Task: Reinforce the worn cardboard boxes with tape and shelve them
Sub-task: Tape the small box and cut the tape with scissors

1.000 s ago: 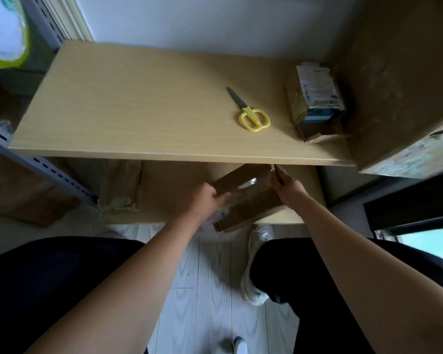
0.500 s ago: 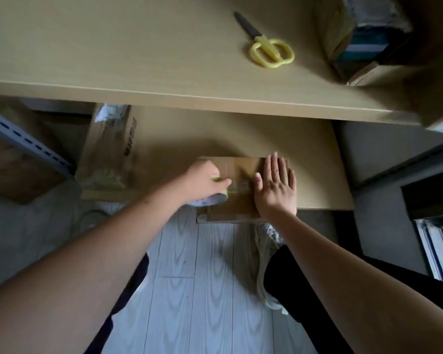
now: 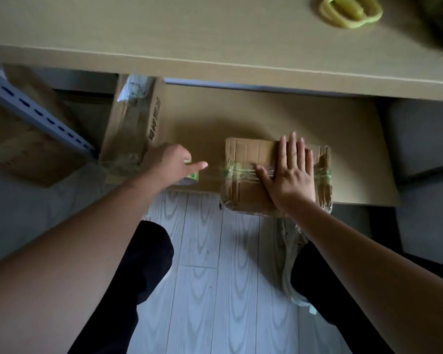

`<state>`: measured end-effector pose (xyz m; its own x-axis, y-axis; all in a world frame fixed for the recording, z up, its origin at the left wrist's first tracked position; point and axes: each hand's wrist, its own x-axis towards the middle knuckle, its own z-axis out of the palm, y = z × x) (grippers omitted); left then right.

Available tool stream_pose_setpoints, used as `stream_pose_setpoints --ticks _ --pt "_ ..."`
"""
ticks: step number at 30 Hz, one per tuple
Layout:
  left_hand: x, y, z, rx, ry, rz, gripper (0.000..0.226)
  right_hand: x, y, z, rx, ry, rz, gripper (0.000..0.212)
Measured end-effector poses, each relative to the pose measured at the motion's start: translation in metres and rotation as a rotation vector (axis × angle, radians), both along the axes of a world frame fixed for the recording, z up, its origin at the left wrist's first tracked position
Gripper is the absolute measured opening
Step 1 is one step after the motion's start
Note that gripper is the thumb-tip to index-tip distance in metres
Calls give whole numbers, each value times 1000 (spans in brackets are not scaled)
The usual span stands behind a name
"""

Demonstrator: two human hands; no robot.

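Item 1: cardboard box (image 3: 251,195), right hand (image 3: 290,172) flat, fingers straight, pressing. Left hand (image 3: 170,162) grips tape roll (image 3: 191,176) at 9 o'clock; keep strip taut.

A storeroom is shown by wooden shelves (image 3: 215,60), a metal rack post (image 3: 36,113) and cardboard boxes (image 3: 131,129) kept there.

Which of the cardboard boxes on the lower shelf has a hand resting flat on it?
The small taped box at the shelf's front edge: the right hand lies flat on it. The tall box further left is untouched.
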<state>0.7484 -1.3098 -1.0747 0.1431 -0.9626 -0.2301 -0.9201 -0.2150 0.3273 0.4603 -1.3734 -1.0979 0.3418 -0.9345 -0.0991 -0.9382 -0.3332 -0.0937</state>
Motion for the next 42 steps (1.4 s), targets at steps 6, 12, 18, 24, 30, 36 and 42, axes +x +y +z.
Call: stream_pose_setpoints --ticks 6,12,18,24,30,36,42 --pt "14 -10 -17 27 37 24 65 55 8 8 55 -35 384 94" --pt "18 -7 -27 127 220 149 52 80 -27 30 135 207 574 133" --pt "15 -2 -29 246 164 116 46 109 -37 39 272 375 648 156" --pt "17 5 4 213 302 171 31 113 -23 63 265 385 645 147" --pt "9 -5 106 332 373 -13 38 76 -34 125 320 187 622 136" --pt "-30 -27 184 260 365 -51 44 15 -51 168 383 122 536 120" --pt "-92 -43 162 328 356 -139 32 -71 -68 151 559 476 307 94"
